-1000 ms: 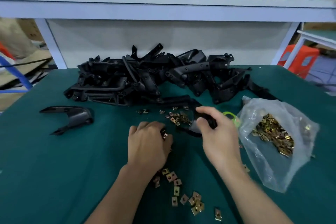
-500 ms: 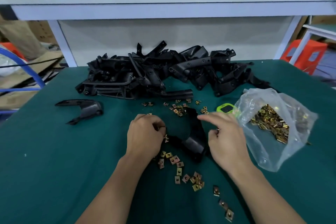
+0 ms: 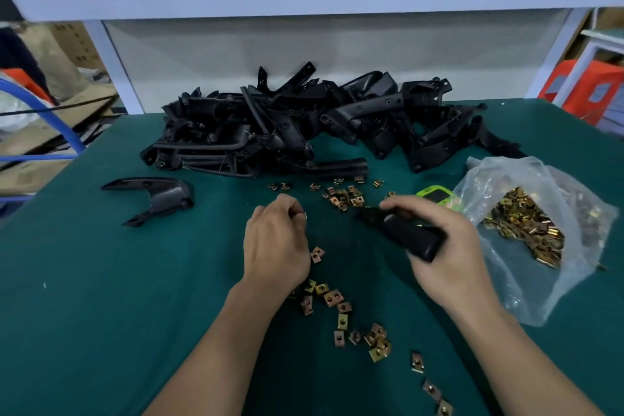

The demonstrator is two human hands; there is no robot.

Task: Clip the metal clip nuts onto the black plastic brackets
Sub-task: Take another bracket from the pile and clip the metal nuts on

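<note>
Centre: bracket (image 3: 410,236) gripped by right hand (image 3: 450,260), blurred, partly hidden. Left hand (image 3: 275,243) curled, tiny clip (image 3: 305,215) pinched at fingertips, barely seen. Loose clips (image 3: 332,297) scattered below. Bag (image 3: 547,186) at right. Bracket pile (image 3: 297,125) heaped above. Green gadget (image 3: 435,195) half covered.

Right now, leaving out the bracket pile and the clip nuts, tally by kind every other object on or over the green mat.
Black plastic brackets: 2, a lone bracket and a held bracket in the right hand
Clear plastic bag: 1
Green gadget: 1
Total: 4
</note>
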